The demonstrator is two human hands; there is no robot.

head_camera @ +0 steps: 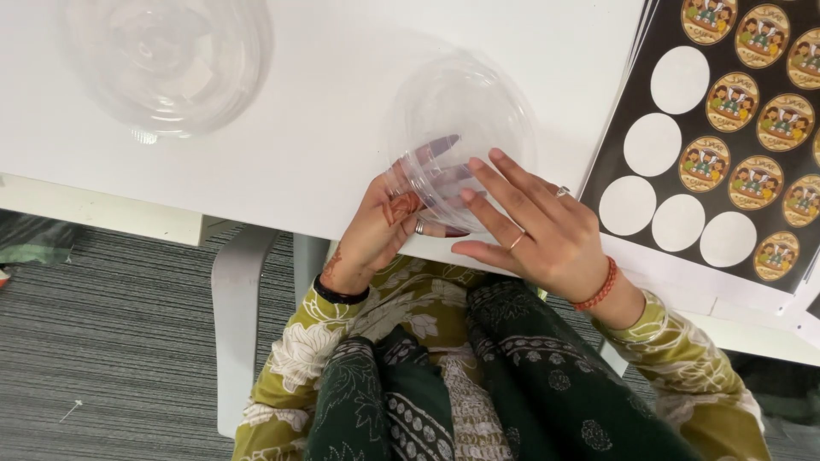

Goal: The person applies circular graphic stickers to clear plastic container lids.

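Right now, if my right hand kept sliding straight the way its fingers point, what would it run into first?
The right hand points up-left, its fingers already on the clear plastic lid; it would meet that lid first. Beyond it lies bare white table.

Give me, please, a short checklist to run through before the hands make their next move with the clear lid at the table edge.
1. Left hand grips the clear lid: ok, fingers show through the plastic.
2. Right hand steadies it: ok, flat on the near rim.
3. Lid supported: not ok, it overhangs the white table edge.
4. Sticker sheet close by: ok, right of the lid, several circles already blank.
5. Stack of clear lids apart: ok, far left.
6. Sticker on the lid: cannot tell.
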